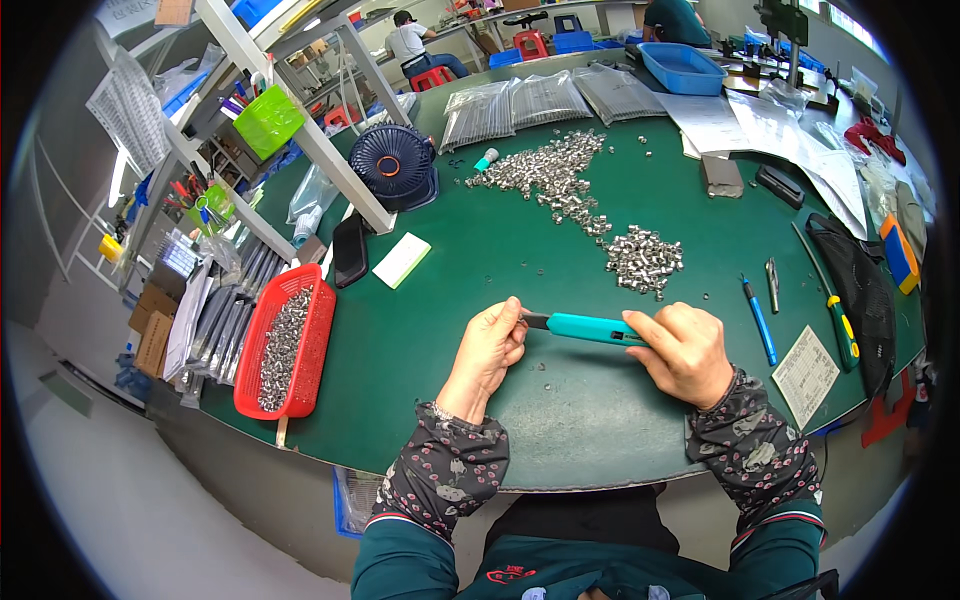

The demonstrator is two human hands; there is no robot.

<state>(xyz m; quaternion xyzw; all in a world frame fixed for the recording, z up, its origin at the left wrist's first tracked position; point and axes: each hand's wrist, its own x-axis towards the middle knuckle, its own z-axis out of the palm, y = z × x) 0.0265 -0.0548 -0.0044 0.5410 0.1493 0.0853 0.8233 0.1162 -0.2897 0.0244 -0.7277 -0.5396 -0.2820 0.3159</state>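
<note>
A teal utility knife (590, 328) lies across in front of me, its dark blade out and pointing left. My right hand (682, 350) is closed around the knife's handle end. At the blade tip, my left hand (486, 350) pinches something small, perhaps one of the metal pieces; the fingers mostly hide it. Beyond my hands, a small heap of short silvery metal pieces (644, 260) sits on the green table mat (450, 265). A larger spread of the same pieces (550, 172) reaches farther back. A red basket (323, 345) at the left holds many more.
Near the left shelf post stand a dark fan (392, 165), a phone (351, 250) and a notepad (402, 260). To the right lie a blue pen (759, 320), a yellow-handled file (843, 330) and a paper slip (806, 376). Bagged rods (550, 100) and a blue tray (683, 68) are at the back.
</note>
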